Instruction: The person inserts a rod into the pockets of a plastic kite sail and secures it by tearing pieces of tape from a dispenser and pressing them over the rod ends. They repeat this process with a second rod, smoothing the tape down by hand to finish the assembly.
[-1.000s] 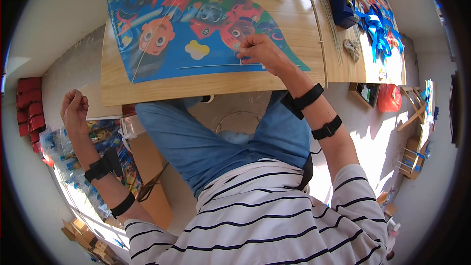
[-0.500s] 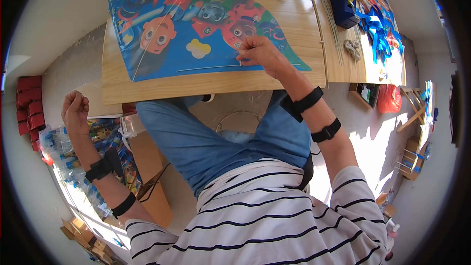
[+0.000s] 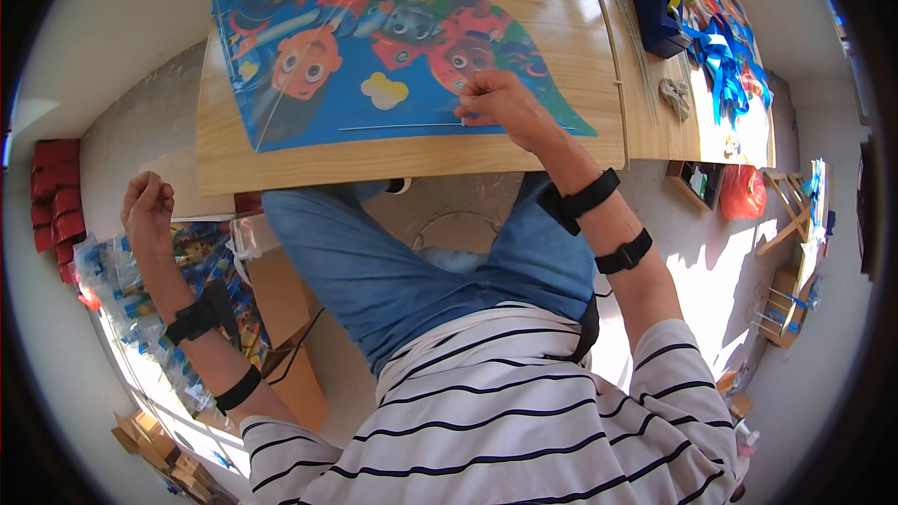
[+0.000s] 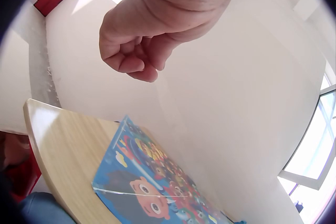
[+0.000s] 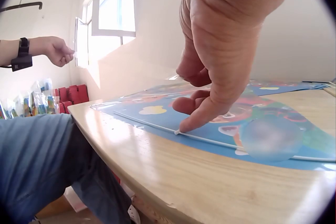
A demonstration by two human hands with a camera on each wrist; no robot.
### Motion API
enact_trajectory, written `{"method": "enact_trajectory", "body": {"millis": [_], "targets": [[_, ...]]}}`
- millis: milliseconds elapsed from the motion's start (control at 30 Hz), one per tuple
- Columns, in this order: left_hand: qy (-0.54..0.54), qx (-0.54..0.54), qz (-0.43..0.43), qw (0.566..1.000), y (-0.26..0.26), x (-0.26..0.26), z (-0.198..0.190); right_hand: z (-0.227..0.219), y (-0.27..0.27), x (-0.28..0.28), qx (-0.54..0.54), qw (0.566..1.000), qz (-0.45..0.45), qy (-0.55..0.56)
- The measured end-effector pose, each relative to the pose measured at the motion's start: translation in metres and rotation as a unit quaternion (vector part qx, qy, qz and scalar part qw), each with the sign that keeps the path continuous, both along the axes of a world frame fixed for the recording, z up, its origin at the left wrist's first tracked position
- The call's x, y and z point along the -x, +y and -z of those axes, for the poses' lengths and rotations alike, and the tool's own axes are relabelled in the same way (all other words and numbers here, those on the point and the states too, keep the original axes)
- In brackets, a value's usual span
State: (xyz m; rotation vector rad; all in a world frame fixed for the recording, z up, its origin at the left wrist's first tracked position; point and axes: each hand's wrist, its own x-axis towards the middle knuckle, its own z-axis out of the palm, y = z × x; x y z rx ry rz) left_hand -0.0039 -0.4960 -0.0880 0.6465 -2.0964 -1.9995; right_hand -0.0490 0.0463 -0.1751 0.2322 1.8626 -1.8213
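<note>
A glossy blue sheet printed with cartoon faces [image 3: 351, 56] lies on the wooden table, its lower edge towards the person. Along that edge runs a thin white rod [image 5: 212, 141], which carries a small white clip [image 5: 177, 132]. My right hand [image 3: 510, 108] is over the sheet with curled fingers, a fingertip right at the clip and pinching it against the rod. My left hand [image 3: 148, 215] is raised in the air left of the table. Its fingers [image 4: 131, 66] are curled in towards the thumb, and nothing shows between them.
To the right stand a dark blue tape dispenser [image 3: 658, 5], a heap of blue ribbon [image 3: 718, 56] and a small bundle of cord [image 3: 673, 98]. Thin rods [image 3: 629, 28] lie beside them. The table's front edge [image 3: 412, 164] is just above the person's knees. Packed bags lie at lower left.
The table and sheet shift slightly in the head view. Both hands keep nearly the same pose, the right at the clip and the left raised.
</note>
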Motion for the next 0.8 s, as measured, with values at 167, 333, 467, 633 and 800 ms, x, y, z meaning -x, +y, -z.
{"method": "enact_trajectory", "body": {"millis": [167, 333, 467, 633, 800], "targets": [[-0.001, 0.000, -0.004, 1.000, 0.002, -0.001, 0.001, 0.002, 0.001, 0.000, 0.012, 1.000, 0.004, -0.004], [0.000, 0.005, 0.000, 1.000, 0.003, -0.001, 0.000, 0.000, 0.002, -0.001, 0.004, 1.000, 0.004, -0.001], [0.001, -0.006, 0.006, 1.000, -0.008, 0.002, 0.008, 0.001, 0.002, -0.001, 0.014, 1.000, 0.005, 0.005], [-0.004, -0.008, 0.022, 1.000, -0.019, 0.004, 0.012, -0.001, 0.001, -0.002, 0.016, 1.000, 0.015, 0.010], [-0.003, -0.001, 0.013, 1.000, -0.012, 0.006, 0.007, -0.010, 0.003, -0.004, -0.003, 0.999, 0.026, 0.023]]}}
